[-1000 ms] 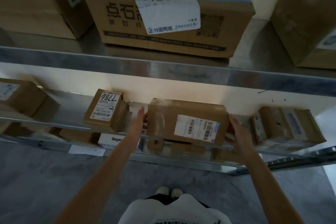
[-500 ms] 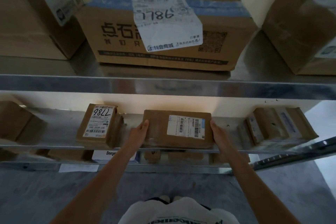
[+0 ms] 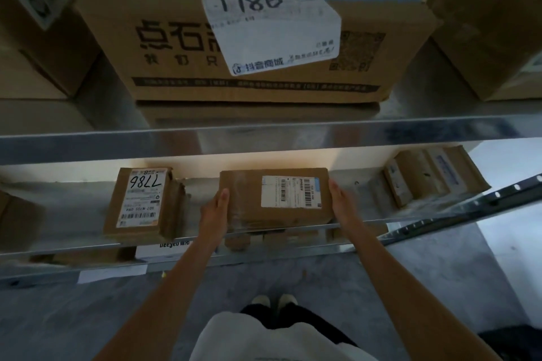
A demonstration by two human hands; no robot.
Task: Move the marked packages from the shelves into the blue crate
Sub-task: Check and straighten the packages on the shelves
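L hand (image 3: 215,212) + R hand (image 3: 341,204) flat vs ends of barcode pkg (image 3: 275,199) | I judge unmarked, so shelved | 7786 pkg (image 3: 140,199) beside.

Shelf rail (image 3: 381,129): polished reflective metal. Centre package (image 3: 249,199), 9 o'clock package (image 3: 140,202): matt brown cardboard with smooth white paper labels. 12 o'clock carton (image 3: 176,47): matt cardboard.

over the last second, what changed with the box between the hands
The box went from tilted up to lying flat on the middle shelf. The left hand and right hand stay pressed against its two ends. The 7786 package beside it and the large 7786 carton above did not move.
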